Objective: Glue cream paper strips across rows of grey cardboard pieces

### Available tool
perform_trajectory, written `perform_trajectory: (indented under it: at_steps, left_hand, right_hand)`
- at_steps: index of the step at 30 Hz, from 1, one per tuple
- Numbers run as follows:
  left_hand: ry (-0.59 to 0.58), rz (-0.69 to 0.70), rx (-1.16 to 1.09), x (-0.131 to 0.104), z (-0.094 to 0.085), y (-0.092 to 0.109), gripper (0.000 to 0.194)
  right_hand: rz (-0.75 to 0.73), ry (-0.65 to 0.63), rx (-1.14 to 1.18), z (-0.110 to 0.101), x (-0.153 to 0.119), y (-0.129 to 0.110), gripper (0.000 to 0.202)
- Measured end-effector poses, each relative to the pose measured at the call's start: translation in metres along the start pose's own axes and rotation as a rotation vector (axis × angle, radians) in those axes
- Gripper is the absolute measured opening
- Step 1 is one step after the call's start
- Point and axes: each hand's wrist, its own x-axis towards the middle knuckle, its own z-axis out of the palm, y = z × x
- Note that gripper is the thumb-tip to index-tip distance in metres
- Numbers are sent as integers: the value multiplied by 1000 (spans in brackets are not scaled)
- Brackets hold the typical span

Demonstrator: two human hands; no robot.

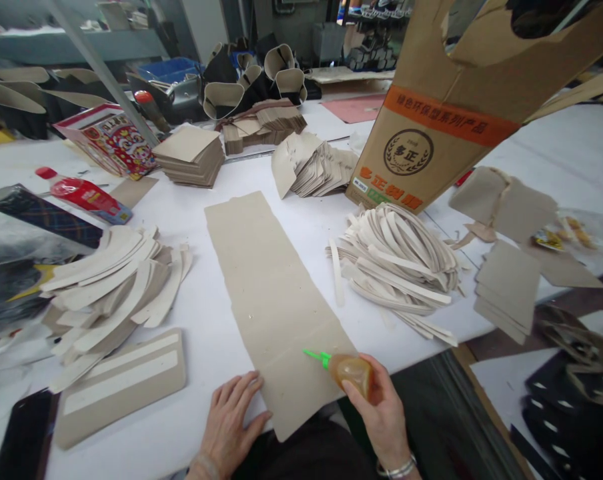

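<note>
My right hand (379, 407) grips a soft glue bottle (351, 375) of amber liquid, its green nozzle pointing left above the near part of a long beige strip. That strip of overlapping card pieces (276, 287) runs from the table's front edge towards the middle. My left hand (234, 413) lies with fingers outstretched at the strip's lower left edge, holding nothing. To the left is a beige panel (126, 383) with two white bands on it. Beyond it sits a pile of curved beige pieces (116, 287). A heap of thin pale strips (396, 257) lies to the right.
A tall cardboard box (406, 140) stands at the back right. Stacked beige cards (189, 153) and a fanned pile (314, 167) lie behind the strip. A red bottle (86, 197) and a dark phone (24, 433) are on the left. More card pieces (509, 287) lie right.
</note>
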Motion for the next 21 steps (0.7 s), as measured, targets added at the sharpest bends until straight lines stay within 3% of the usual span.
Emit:
perform_trajectory:
  at_steps: [4, 9, 13, 16, 21]
  left_hand:
    - [-8, -10, -16, 0, -1, 0, 47]
    - [-7, -14, -24, 0, 0, 0, 46]
    - [-3, -18, -35, -2, 2, -1, 45]
    - [22, -13, -37, -1, 2, -3, 47]
    - [122, 39, -1, 8, -5, -15, 52]
  right_hand:
    - [26, -58, -9, 13, -13, 2, 57]
    - [160, -140, 108, 32, -27, 2, 58]
    - [453, -234, 495, 45, -29, -3, 53]
    - [621, -198, 712, 46, -20, -12, 46]
    - [318, -88, 609, 40, 13, -30, 49]
